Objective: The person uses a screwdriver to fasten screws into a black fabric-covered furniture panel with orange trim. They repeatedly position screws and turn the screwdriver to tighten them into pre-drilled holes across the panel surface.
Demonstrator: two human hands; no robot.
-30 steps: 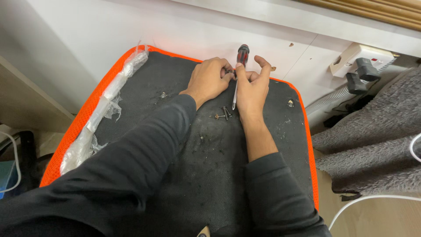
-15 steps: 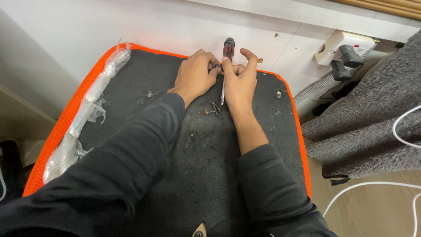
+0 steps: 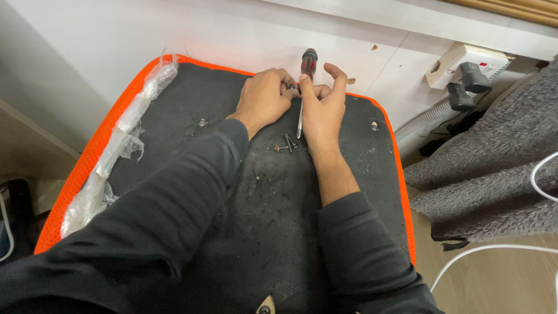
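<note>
— What has been moved since half a second ago?

— Hardly anything on the surface itself; the view has been shifted a little, so both hands and the screwdriver (image 3: 306, 63) are now seen slightly lower in the frame, and their pose has been kept.

— What is seen at the far left?

— A crumpled strip of clear plastic wrap (image 3: 119, 142) is laid along the orange mesh edge (image 3: 75, 177) of the black padded panel (image 3: 256, 221).

— And toward the middle?

— The left hand (image 3: 264, 96) is curled at the panel's far edge, its fingers closed around something small and dark; what is pinched there cannot be told. Just beside it, the right hand (image 3: 319, 107) is pressed palm-down, thumb raised, with the screwdriver gripped between thumb and forefinger. The red-and-black handle is held up against the white board (image 3: 232, 35), and the metal shaft is run down across the hand toward the panel.

— Where are the loose parts?

— A few dark screws (image 3: 286, 143) are left on the panel just below the right wrist, near but not touched.

— And to the right?

— A small metal fitting (image 3: 375, 125) is set in the panel's right side. Beyond that, a white socket with black plugs (image 3: 468, 75) is mounted on the wall, and a grey fleecy blanket (image 3: 494, 174) is spread below it.
</note>
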